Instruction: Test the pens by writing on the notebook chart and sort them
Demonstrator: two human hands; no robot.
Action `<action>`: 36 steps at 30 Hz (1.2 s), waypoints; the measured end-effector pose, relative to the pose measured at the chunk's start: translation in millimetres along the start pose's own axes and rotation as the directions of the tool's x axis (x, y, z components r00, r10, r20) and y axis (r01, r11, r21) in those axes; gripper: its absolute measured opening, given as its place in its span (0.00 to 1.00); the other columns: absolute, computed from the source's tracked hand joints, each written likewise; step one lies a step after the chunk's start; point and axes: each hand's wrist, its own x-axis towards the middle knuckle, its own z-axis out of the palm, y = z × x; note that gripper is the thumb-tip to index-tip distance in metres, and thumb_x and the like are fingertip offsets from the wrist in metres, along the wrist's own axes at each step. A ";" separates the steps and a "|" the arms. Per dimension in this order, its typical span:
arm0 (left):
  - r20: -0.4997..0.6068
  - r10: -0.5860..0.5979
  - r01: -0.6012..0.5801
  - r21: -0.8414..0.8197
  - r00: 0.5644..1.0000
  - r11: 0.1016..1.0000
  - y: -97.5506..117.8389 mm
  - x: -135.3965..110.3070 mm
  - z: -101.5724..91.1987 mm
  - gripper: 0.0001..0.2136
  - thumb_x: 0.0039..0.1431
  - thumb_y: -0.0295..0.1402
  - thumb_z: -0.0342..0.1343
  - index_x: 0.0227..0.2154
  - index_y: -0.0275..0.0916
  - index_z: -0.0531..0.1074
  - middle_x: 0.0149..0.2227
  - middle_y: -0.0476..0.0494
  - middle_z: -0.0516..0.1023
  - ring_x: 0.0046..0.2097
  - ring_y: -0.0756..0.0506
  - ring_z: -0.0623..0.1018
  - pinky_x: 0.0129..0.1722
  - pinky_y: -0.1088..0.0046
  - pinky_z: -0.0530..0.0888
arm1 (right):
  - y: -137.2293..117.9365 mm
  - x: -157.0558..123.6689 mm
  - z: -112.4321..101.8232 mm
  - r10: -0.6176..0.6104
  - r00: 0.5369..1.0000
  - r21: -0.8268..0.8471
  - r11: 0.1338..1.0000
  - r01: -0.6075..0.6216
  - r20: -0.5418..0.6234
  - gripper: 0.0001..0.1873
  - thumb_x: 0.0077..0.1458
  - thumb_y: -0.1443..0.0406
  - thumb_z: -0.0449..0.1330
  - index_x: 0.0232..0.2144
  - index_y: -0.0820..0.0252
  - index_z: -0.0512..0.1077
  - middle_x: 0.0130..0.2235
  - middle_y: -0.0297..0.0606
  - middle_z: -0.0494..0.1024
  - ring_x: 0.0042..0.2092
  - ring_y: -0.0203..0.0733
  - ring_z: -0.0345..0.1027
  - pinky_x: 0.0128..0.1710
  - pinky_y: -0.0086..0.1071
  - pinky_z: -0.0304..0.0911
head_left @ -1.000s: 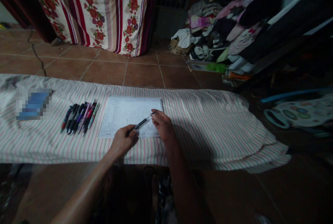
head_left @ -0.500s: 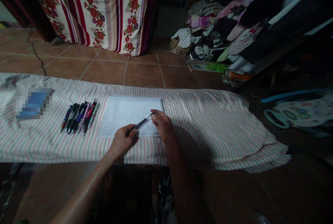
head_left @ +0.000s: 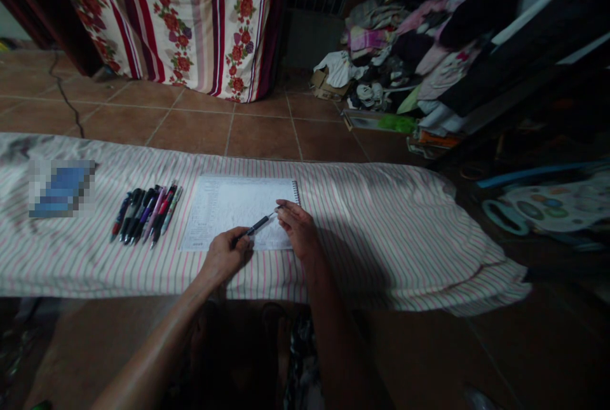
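A dark pen [head_left: 256, 226] is held at both ends over a spiral notebook [head_left: 229, 206] open on a striped cloth [head_left: 381, 232]. My left hand [head_left: 223, 259] is closed around the pen's lower end. My right hand [head_left: 298, 227] pinches the tip end with its fingertips. Both hands rest near the notebook's front edge.
A row of several pens [head_left: 145, 213] lies left of the notebook, with a blurred blue item [head_left: 61, 189] further left. A floral curtain [head_left: 190, 16] hangs behind on the tiled floor [head_left: 257, 130]. A heap of clothes [head_left: 410, 47] lies at the back right.
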 end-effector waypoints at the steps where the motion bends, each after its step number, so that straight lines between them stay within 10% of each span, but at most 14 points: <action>1: 0.001 -0.006 0.006 -0.006 1.000 1.000 0.7 -0.4 0.1 0.15 0.49 0.36 0.51 0.37 0.34 0.75 0.27 0.45 0.77 0.29 0.47 0.74 0.30 0.72 0.69 | 0.2 0.4 -0.4 0.002 1.000 0.001 1.000 -0.002 0.001 0.16 0.36 0.63 0.66 0.32 0.57 0.74 0.30 0.32 0.75 0.28 0.30 0.63 0.29 0.26 0.56; 36: -0.009 -0.040 0.040 -0.015 0.999 0.999 -7.4 1.4 4.1 0.16 0.49 0.37 0.52 0.39 0.34 0.74 0.27 0.44 0.77 0.30 0.46 0.75 0.29 0.72 0.70 | -2.7 -1.3 2.1 0.017 0.999 0.035 0.999 -0.015 -0.049 0.17 0.33 0.62 0.67 0.31 0.58 0.75 0.29 0.31 0.74 0.28 0.28 0.61 0.28 0.24 0.56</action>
